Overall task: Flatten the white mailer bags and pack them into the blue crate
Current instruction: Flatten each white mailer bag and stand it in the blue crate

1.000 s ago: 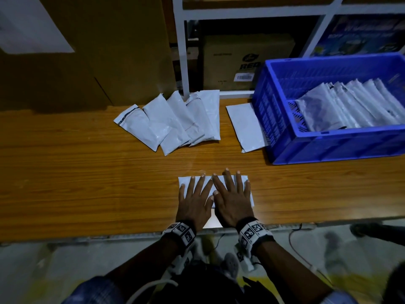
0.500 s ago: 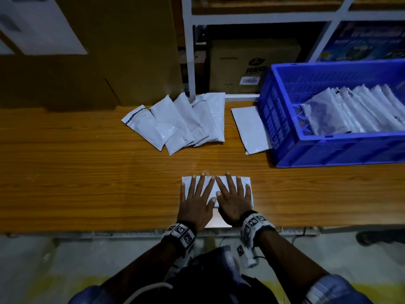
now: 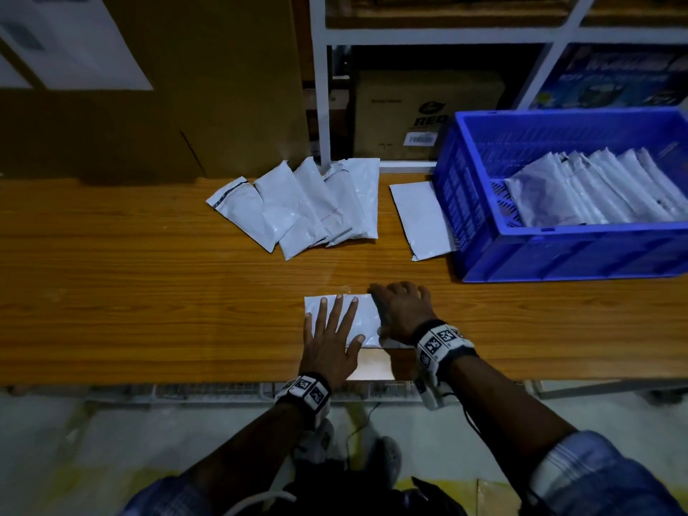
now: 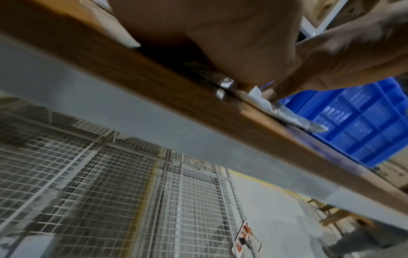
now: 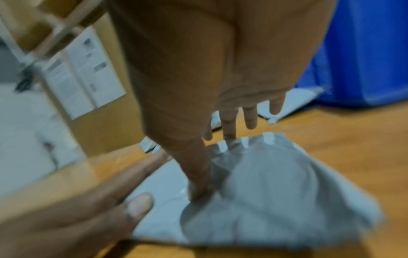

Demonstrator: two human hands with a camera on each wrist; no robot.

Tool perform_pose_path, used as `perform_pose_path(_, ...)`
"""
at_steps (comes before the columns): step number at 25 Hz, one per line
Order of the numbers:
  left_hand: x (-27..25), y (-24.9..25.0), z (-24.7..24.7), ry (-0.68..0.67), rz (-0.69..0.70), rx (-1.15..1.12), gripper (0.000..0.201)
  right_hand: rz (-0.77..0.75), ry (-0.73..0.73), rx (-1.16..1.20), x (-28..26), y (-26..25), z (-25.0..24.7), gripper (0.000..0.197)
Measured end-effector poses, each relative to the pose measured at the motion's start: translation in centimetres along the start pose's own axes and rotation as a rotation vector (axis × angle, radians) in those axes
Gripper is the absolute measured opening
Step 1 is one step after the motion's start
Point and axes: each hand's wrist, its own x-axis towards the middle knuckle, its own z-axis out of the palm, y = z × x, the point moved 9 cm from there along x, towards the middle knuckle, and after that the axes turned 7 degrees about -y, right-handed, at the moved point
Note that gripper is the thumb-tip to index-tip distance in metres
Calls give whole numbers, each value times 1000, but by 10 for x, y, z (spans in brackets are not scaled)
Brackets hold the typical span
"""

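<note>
While the fan of unflattened white plastic mailer bags lay at the back of the wood-grain worktop, the left hand pressed flat, fingers straight and spread, on the left part of a white mailer bag near the front edge. The right hand lay on that bag's right end, thumb pressed down and its fingers bent over the far edge. Further right, a single flat white mailer touched the blue plastic crate, where more white mailers stood overlapped.
</note>
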Motion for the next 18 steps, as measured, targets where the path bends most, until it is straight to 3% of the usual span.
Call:
perform_pose_path(5,6,12,-41,50,-30,-211,92,-36,195,-72,-6,-9,-44,50)
perform_pose_path(9,23,23,-95,190,51,71,64,-106,285,-10,-17,-15,-69,27)
perform_pose_path(13,25,38,-129,297,216,196,45,-167,378,-77,-29,-17,-78,33)
perform_pose_path(18,25,19,-76,97,183,50,42,-78,142,12,-11,-11,-12,65)
